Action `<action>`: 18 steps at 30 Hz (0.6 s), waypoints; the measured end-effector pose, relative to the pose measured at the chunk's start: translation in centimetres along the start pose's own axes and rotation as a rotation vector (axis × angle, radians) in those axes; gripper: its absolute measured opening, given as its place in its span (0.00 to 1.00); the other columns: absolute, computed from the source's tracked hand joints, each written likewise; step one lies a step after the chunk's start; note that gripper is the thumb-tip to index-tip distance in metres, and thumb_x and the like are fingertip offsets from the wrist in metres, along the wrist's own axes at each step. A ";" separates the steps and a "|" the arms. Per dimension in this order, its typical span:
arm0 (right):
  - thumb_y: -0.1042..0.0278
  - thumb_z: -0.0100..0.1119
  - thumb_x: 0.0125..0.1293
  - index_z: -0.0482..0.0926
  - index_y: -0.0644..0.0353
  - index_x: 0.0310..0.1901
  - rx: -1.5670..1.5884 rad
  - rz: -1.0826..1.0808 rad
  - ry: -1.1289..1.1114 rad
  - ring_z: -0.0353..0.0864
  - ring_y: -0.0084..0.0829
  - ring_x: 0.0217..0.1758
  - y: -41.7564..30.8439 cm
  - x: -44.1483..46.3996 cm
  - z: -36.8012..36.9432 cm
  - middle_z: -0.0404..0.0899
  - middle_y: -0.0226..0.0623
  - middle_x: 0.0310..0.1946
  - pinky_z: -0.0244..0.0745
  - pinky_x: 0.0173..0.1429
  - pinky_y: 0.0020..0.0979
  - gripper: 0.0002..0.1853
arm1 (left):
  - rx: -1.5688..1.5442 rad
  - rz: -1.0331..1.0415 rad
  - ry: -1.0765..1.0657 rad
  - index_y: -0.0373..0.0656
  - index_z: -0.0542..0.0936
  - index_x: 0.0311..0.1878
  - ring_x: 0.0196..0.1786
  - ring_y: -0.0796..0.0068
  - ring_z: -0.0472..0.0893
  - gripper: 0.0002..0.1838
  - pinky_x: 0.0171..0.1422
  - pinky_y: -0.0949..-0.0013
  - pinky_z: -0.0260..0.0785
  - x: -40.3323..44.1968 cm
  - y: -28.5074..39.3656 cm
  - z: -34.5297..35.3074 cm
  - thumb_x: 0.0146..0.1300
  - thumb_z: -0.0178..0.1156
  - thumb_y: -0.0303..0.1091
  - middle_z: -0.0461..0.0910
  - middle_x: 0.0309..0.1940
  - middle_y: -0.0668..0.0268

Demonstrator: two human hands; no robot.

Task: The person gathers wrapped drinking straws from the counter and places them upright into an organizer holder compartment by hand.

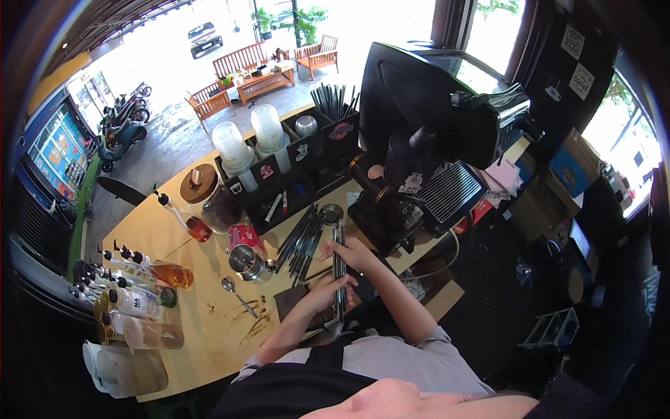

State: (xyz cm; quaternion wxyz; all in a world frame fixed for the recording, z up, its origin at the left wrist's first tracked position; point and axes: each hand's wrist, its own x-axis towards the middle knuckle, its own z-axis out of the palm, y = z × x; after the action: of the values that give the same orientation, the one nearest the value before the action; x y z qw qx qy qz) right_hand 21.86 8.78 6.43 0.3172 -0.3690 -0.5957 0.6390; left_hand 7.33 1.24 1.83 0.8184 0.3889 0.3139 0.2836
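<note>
A bundle of dark straws point(339, 269) stands lengthwise between my hands, close to the counter's near edge. My left hand point(326, 292) is wrapped round its lower part. Higher up, my right hand point(351, 254) closes round the same bundle, its fingers pointing left. Beside them on the counter point(202, 279) lies a loose pile of dark straws point(301, 241). A round metal strainer or cup point(331, 214) is just above the bundle's top. To the left stands a metal pitcher point(244, 259), with a spoon point(239, 296) lying below it near brown smears.
Syrup bottles point(137, 302) and a clear pitcher point(125, 369) line the left side. A lidded jar point(209, 202) stands near a black organizer point(300, 171) with cups and straws. A coffee grinder point(405, 167) and a large black machine point(429, 98) are at the right.
</note>
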 end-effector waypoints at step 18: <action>0.53 0.39 0.75 0.79 0.68 0.47 0.212 -0.135 -0.200 0.82 0.30 0.42 0.1 3.4 -3.2 0.82 0.42 0.42 0.75 0.51 0.32 0.24 | -0.149 -0.019 -0.034 0.36 0.71 0.48 0.43 0.55 0.83 0.17 0.51 0.56 0.77 0.9 0.3 0.4 0.71 0.50 0.42 0.81 0.37 0.52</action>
State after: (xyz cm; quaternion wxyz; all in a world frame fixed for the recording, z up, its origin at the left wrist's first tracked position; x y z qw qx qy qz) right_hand 22.77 13.34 5.96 0.3355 -0.2271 -0.5771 0.7091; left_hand 8.18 1.86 1.98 0.8530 0.3289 0.2816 0.2915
